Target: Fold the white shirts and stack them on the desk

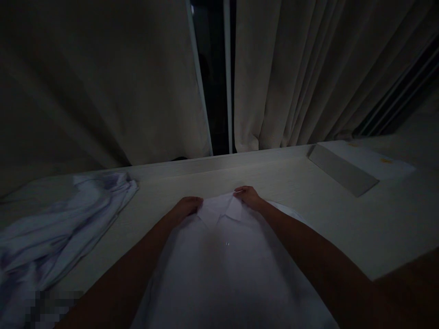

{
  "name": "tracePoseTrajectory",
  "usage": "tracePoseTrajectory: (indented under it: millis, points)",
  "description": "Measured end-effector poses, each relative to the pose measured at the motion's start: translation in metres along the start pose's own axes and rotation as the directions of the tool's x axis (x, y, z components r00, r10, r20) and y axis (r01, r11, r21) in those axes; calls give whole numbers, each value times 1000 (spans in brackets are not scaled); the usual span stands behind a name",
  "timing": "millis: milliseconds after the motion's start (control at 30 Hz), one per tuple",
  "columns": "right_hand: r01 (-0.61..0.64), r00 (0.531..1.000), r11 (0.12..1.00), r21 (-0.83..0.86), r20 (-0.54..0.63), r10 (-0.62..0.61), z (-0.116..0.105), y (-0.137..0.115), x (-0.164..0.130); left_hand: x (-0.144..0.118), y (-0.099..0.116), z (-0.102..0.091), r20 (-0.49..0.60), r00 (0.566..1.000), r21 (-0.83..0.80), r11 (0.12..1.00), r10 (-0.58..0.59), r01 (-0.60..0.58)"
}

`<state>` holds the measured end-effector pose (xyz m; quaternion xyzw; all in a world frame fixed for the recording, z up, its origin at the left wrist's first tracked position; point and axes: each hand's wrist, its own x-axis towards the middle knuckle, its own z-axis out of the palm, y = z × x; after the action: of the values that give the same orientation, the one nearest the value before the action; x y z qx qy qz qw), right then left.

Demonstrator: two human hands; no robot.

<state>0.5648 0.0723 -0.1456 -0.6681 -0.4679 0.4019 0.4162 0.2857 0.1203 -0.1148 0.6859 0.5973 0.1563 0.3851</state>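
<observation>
The left hand (188, 206) pinches one end of the collar (219, 208) of a white shirt (222, 278), its fingers curled and closed on the fabric near the middle of the frame. The right hand (247, 196) grips the other end of the collar, a little higher in the frame, with its fingers also drawn together on the cloth. How the thumbs sit beneath the fabric cannot be made out in the dim light.

The shirt fills the lower middle of the frame, lying between the two arms. Its cloth looks thin and mostly smooth, with pointed collar flaps, soft shadowed folds along the sides and a tiny bright spot below the collar.

Both bare forearms reach up from the lower corners and converge towards the collar, the hands apart from each other with the collar spanning the gap.

Beneath lies a pale worktop (274, 176) with a straight far edge. At the left of the frame rests a crumpled heap of whitish cloth (65, 233) with bluish creases. At the right lies a flat-sided white box (346, 169) with a yellowish mark on top. Beige pleated curtains (284, 68) hang across the upper frame, parted around a dark vertical gap.
</observation>
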Motion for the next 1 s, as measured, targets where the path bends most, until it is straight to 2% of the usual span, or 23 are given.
tracePoseTrajectory:
  millis: [133,233,367,500,567,667,733,800,900,1000]
  points:
    - [1,997,996,-87,80,6,-5,0,-3,-6,-13,-4,64,997,-9,999,52,-52]
    - [36,998,981,-193,65,-24,-1,-3,-5,0,-13,-3,-12,998,49,997,56,-55]
    - [133,991,936,-325,19,-134,1,-10,-9,9,-15,-4,-165,985,128,991,49,-27]
    - [219,970,874,-433,-2,-244,-7,-16,-27,7,-31,-14,-183,982,221,975,40,1]
    - [313,940,802,-508,46,-338,-6,-14,-42,4,-44,-23,-133,991,278,960,17,21]
    - [537,830,564,-627,274,-487,6,-3,-69,-2,-63,-38,-29,999,362,931,-36,44]
    - [617,775,441,-652,403,-487,20,6,-84,-6,-73,-46,11,998,413,909,-61,51]
    - [617,780,410,-672,450,-436,32,13,-94,-10,-78,-51,10,998,448,892,-64,53]
    - [578,812,418,-701,446,-376,43,13,-98,-15,-79,-50,-43,998,472,879,-53,68]
    - [581,806,406,-705,433,-403,42,2,-96,-19,-74,-42,-94,994,475,875,-52,91]
